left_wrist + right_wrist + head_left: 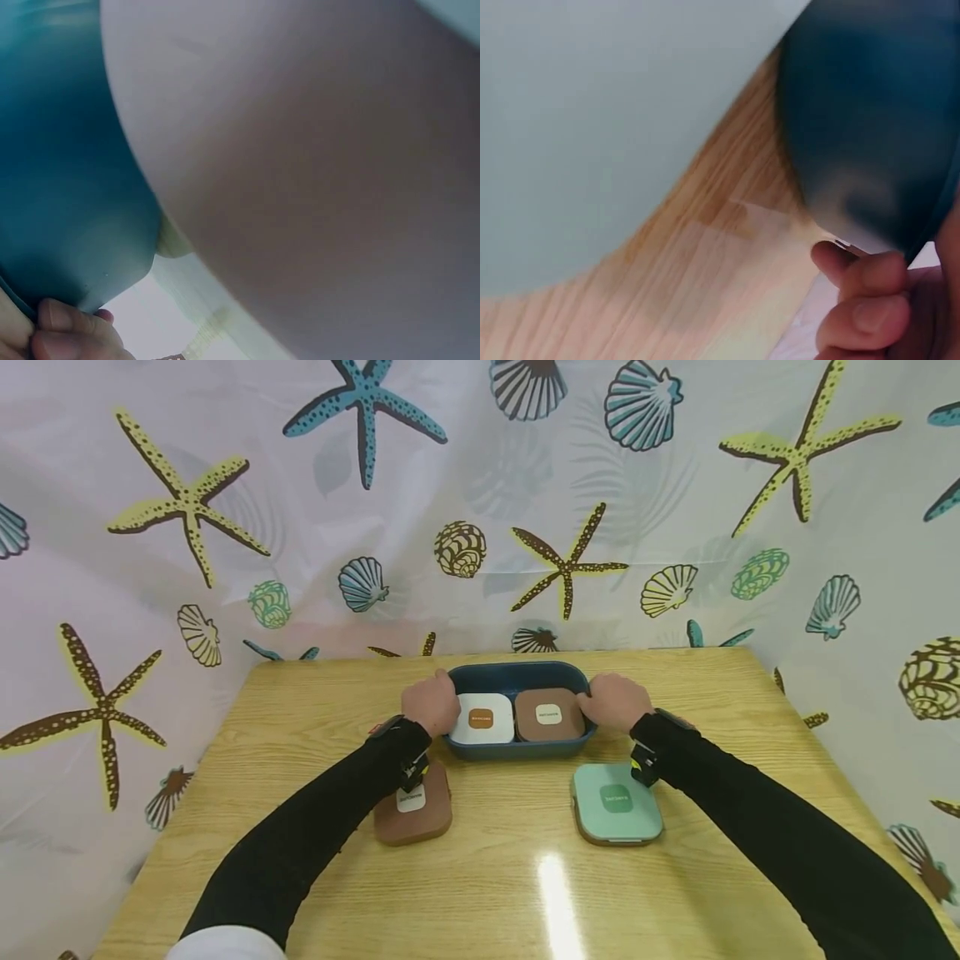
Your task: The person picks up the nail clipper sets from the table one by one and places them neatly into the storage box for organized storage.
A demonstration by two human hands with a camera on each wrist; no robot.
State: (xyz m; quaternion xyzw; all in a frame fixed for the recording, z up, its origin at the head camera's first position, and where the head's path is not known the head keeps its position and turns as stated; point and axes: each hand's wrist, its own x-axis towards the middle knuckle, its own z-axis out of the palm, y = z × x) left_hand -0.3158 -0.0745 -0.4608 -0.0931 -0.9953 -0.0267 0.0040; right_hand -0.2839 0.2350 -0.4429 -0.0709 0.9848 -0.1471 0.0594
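A dark blue oval-ended bin (517,751) sits toward the back of the wooden table. Inside it, a white square box (467,728) lies beside a brown square box (570,727). My left hand (432,703) grips the bin's left end, and my right hand (617,700) grips its right end. In the right wrist view, curled fingers (870,315) hold the bin's edge. The left wrist view has fingertips (64,346) against the blue wall (67,187).
Another brown box (415,828) lies under my left wrist. A mint-green box with a brown base (617,827) lies below my right wrist. Behind the wooden table (495,893) hangs a curtain (465,460) printed with starfish and shells.
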